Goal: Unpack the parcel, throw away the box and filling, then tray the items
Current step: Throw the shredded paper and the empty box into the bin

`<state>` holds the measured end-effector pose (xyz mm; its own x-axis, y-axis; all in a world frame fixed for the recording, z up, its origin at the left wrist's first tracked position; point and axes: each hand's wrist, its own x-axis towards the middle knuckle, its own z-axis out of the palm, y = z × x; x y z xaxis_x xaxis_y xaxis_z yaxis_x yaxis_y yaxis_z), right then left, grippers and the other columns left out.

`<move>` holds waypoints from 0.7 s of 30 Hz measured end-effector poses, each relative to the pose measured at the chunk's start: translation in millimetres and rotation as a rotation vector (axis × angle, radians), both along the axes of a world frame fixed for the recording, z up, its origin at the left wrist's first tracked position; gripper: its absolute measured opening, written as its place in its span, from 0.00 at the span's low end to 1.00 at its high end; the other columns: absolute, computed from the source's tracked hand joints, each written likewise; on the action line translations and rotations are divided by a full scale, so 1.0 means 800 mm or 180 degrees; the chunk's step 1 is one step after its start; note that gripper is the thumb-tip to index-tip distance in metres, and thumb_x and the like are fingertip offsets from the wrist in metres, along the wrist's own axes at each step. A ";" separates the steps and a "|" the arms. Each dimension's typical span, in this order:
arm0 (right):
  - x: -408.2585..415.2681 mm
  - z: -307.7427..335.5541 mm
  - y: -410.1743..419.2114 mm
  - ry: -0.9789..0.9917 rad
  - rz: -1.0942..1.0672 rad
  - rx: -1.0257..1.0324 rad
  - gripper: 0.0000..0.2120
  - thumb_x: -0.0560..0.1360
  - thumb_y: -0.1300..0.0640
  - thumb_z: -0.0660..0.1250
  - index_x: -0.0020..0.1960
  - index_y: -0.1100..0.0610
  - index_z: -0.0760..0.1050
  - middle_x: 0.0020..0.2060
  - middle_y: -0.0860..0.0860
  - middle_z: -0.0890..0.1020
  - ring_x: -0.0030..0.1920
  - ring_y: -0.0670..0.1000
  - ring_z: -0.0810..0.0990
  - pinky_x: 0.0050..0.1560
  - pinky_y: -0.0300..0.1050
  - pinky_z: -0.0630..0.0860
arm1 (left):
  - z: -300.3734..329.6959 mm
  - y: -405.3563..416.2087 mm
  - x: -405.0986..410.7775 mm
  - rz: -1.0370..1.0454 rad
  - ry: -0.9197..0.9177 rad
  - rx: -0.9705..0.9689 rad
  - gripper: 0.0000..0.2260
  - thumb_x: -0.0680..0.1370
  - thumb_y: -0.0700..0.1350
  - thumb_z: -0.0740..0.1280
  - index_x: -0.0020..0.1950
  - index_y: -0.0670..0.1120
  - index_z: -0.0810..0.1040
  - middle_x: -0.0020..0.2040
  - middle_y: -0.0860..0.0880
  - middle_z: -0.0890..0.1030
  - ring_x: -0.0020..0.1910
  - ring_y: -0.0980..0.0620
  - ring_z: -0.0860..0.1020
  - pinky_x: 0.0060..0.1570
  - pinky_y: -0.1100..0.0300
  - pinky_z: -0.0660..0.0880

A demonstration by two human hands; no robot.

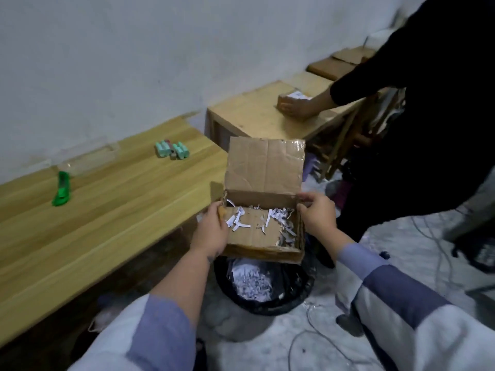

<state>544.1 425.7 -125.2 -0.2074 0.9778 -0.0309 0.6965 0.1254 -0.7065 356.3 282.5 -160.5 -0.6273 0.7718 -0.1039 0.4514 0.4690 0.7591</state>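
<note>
- A green box cutter (61, 190) lies on the wooden bench (107, 215) near its back edge at the left, well apart from both hands.
- A clear tray (88, 156) sits at the bench's back edge against the wall, just beyond the cutter; its outline is faint.
- A cluster of small mint-green items (172, 150) lies near the bench's far right corner, apart from the tray.
- The left hand (210, 231) grips the left wall of the open cardboard box (261, 234), fingers curled round its edge and thumb inside the rim.
- The box hangs in the air off the bench's right end, between the two hands and directly above a black-lined bin (263, 286); its lid flap stands upright on the far side.
- Shreds of white paper filling (278, 218) lie scattered on the box floor, thickest toward the right wall.
- More white shredded paper (251, 283) lies heaped inside the bin.
- The right hand (317, 214) pinches the box's far right corner, thumb and fingertips closed on the cardboard.
- At the right, another person in black rests a hand (294, 108) on a taped parcel (293, 104) on a second wooden table (254, 113).
</note>
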 end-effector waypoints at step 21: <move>0.043 -0.294 0.056 -0.0817 -0.0185 -0.1656 0.18 0.73 0.62 0.64 0.62 0.55 0.78 0.57 0.55 0.83 0.57 0.56 0.80 0.54 0.43 0.74 | -0.286 0.096 0.023 -0.1104 -0.0999 -0.1829 0.37 0.76 0.51 0.65 0.78 0.54 0.47 0.79 0.48 0.52 0.77 0.49 0.55 0.73 0.56 0.56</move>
